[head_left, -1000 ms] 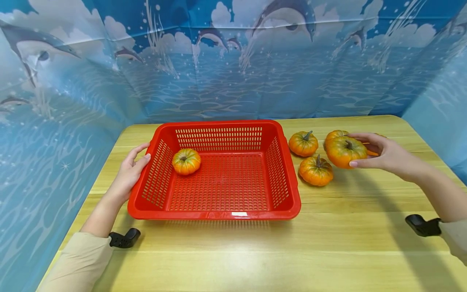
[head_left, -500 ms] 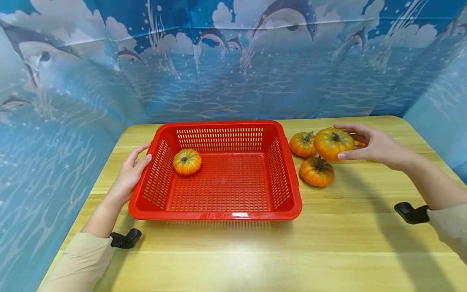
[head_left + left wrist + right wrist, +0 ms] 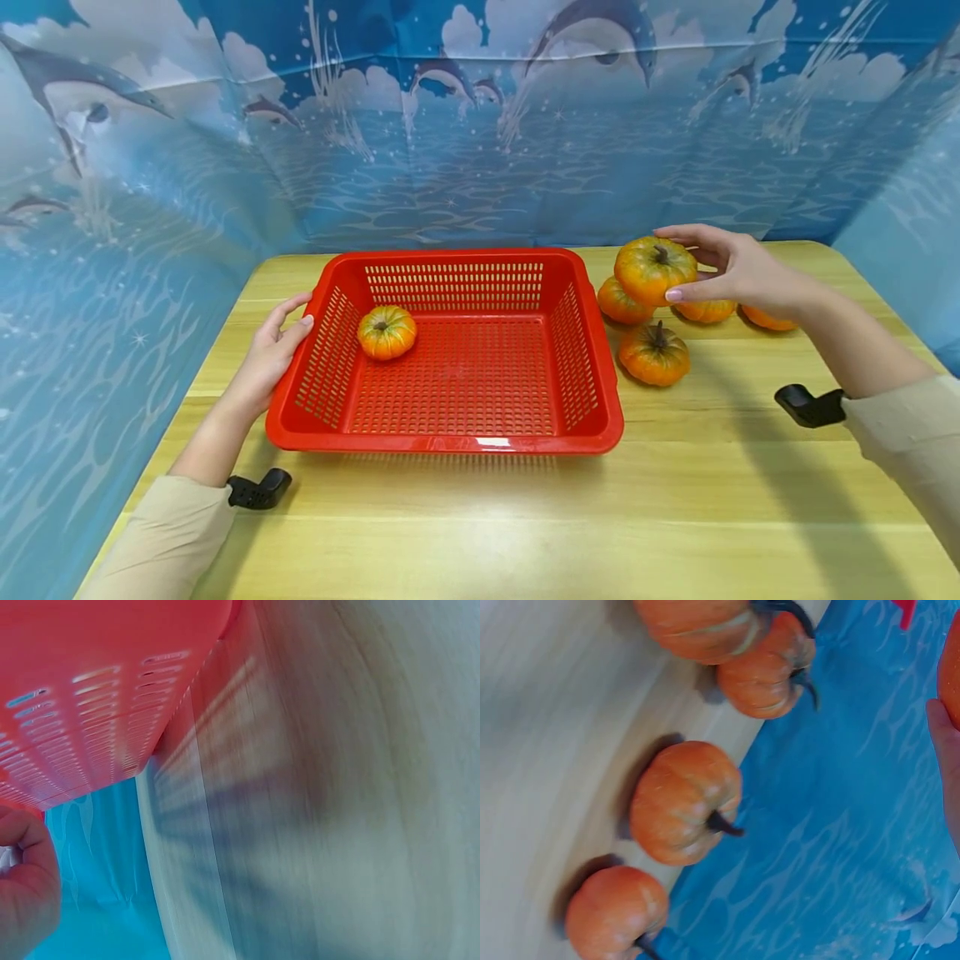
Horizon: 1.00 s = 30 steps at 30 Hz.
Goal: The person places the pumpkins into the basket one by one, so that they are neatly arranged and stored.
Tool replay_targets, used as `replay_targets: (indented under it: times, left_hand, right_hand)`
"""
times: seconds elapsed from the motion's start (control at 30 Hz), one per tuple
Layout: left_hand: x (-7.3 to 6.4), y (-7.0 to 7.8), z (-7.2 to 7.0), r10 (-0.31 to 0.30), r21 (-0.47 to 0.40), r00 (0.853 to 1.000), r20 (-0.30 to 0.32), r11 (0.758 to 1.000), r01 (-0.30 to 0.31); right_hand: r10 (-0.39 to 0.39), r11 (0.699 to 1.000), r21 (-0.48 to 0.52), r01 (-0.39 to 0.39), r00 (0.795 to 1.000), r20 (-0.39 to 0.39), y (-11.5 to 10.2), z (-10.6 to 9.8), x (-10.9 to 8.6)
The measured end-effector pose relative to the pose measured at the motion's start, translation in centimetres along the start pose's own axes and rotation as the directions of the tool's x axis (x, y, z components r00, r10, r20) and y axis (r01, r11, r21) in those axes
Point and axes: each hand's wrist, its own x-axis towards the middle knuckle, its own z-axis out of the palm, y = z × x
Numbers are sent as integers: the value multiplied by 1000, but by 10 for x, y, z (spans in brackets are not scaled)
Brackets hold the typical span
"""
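Note:
My right hand holds a small orange-green pumpkin up above the table, thumb at its near side and fingers behind it. In the right wrist view only an edge of that pumpkin shows. At the left end of a red plastic basket, my left hand grips the rim, thumb on top. The left wrist view shows its curled fingers beside the slotted basket wall. Inside the basket, near its left wall, sits one pumpkin.
Several pumpkins stand on the wooden table right of the basket: a near one, one partly behind the held pumpkin, and two farther right, seen in the right wrist view as a middle pumpkin and a lower pumpkin. A dolphin-print curtain hangs behind.
My right hand has carried its pumpkin leftward and upward, from over the right-hand pumpkins to above the back one beside the basket. My left hand stays on the rim.

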Motion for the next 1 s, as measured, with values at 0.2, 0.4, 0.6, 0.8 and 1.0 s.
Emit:
replay_targets:
  times: [0.2,0.4,0.6,0.8,1.0]
  left_hand:
    - [-1,0,-1,4,10,1000,3,1000,-4]
    - [0,-1,0,13,17,1000,-10,1000,-12]
    - [-1,-1,0,23,2,1000,-9,1000,-23]
    - [-1,-2,1,15,0,1000,-13,1000,-15]
    - [1,-1,2,9,-9,1000,-16,1000,-9]
  right_hand:
    - [13,1000,-24,-12,999,29,-15,0,12]
    - [-6,1000,-11,6,999,48,-32,3,23]
    - [-23,999,-25,25,996,88,-49,9,37]
    - [-29,999,-38,34,993,118,-62,17,50]
    - [-59,998,2,60,988,145,-71,26,61]
